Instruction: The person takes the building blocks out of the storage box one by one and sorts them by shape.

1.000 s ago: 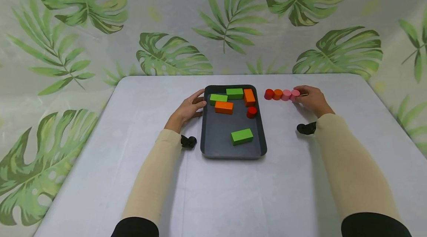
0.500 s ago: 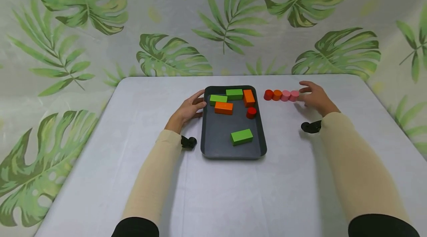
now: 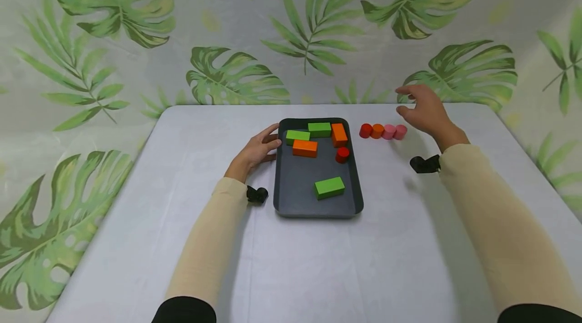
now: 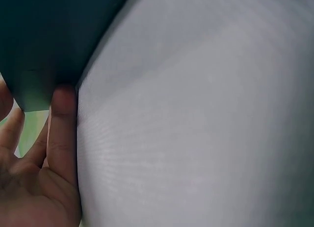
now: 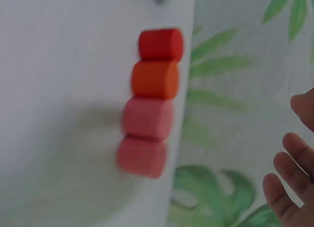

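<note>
My left hand (image 3: 256, 149) rests against the left side of a dark grey tray (image 3: 295, 196), its fingers touching the outer wall. In the left wrist view, fingers (image 4: 63, 134) lie along the tray's side (image 4: 54, 36). My right hand (image 3: 426, 113) is raised above the table's far right part, holding nothing, with fingers and thumb apart. Below and left of it stands a row of short cylinders: a red one (image 3: 366, 131), an orange one (image 3: 377, 131) and two pink ones (image 3: 388, 132). The right wrist view shows the row (image 5: 147, 116) apart from the right hand (image 5: 297, 178).
Green blocks (image 3: 329, 188), orange blocks (image 3: 305, 148) and a red cylinder (image 3: 342, 154) lie in the tray, mostly in its far half. A white cloth covers the table (image 3: 291, 262). Behind its far edge hangs a leaf-patterned sheet (image 3: 227, 9).
My right hand has let go of the end pink cylinder, drawn back to the right and risen. The row of cylinders stays standing. My left hand has kept its place at the tray.
</note>
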`<act>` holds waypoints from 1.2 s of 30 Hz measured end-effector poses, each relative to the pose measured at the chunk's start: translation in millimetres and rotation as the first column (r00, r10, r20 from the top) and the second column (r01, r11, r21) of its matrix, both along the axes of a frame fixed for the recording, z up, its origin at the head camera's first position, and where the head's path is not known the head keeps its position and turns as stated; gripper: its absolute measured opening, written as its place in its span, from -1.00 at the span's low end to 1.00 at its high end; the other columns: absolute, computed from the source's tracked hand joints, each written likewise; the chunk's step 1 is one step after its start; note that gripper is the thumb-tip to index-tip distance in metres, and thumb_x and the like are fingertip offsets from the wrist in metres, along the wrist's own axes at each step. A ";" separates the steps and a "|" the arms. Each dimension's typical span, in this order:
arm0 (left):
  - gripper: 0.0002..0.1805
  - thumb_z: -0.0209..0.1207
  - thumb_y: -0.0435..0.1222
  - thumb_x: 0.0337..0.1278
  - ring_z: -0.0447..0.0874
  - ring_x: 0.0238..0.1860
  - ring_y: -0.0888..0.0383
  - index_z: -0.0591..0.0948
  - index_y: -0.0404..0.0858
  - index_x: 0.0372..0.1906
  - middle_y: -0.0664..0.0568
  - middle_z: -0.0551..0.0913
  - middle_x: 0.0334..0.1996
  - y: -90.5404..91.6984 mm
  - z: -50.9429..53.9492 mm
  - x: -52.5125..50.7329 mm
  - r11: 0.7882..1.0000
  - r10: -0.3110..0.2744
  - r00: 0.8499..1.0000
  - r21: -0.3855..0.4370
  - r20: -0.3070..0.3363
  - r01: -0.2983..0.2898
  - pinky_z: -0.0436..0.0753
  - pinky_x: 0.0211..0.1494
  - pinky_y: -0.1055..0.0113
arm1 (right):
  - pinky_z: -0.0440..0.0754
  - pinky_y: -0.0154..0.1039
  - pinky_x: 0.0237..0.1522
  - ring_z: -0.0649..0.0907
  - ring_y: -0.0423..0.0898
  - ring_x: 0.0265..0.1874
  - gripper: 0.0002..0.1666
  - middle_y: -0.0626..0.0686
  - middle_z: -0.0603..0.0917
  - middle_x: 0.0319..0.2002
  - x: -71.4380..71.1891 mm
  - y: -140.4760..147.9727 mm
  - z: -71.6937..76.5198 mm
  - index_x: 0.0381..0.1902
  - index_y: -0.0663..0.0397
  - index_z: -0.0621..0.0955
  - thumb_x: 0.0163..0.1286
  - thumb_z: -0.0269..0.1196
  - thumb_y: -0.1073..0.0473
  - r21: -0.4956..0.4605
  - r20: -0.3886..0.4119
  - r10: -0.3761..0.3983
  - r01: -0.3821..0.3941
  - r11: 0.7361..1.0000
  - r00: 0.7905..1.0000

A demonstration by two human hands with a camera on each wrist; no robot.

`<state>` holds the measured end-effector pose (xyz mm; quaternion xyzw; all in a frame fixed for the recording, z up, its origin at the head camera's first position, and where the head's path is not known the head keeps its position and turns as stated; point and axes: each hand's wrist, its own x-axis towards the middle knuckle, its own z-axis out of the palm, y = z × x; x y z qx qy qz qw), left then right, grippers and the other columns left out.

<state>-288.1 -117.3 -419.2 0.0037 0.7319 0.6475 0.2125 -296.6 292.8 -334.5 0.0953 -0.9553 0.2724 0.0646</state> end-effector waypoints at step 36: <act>-0.32 0.06 -0.30 0.47 0.42 0.41 -0.04 0.17 0.19 0.55 -0.05 0.22 0.54 0.9 -2.8 -2.1 1.000 0.012 1.000 0.004 -0.005 -0.012 0.46 0.45 0.01 | 0.60 0.08 0.15 0.58 0.15 0.05 -0.65 0.19 0.65 0.01 44.6 -110.6 -4.9 0.06 0.19 0.65 0.30 0.30 0.33 0.317 0.183 0.504 -0.536 0.782 0.844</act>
